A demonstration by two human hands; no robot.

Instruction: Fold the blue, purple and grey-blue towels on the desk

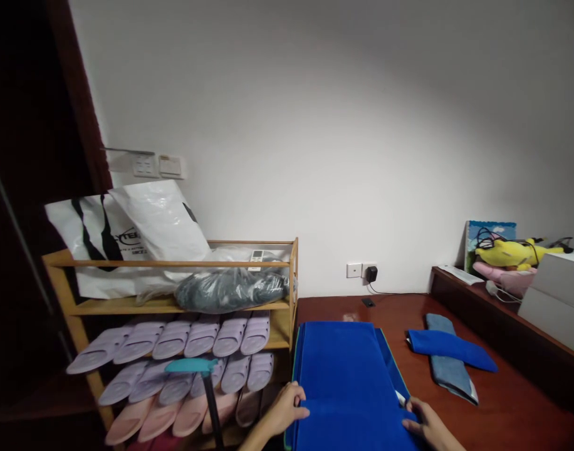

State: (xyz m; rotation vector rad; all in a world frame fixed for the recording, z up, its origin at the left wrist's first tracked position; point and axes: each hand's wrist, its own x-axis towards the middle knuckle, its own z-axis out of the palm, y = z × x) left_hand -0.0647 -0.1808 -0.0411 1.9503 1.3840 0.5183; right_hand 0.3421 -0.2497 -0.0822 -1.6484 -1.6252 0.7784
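The folded blue cloth [346,376] lies on the worktop [517,401], the left hand [286,408] pinching its left edge between fingers, the right hand [428,424] its right. Beyond the cloth's right side lie crossed strips [451,349]; leftward, a rack's [127,305] white bag [122,228] reads partly "YTE", smaller print blurred.

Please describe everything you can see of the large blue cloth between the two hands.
The blue cloth is vivid, plain and soft-looking, folded into a long layered rectangle with thin green edging showing along its sides. It lies on the reddish-brown surface, to the right of the wooden rack, its near end cut off by the picture. The left hand and right hand hold its opposite long sides. Something small and white shows beside the right hand.
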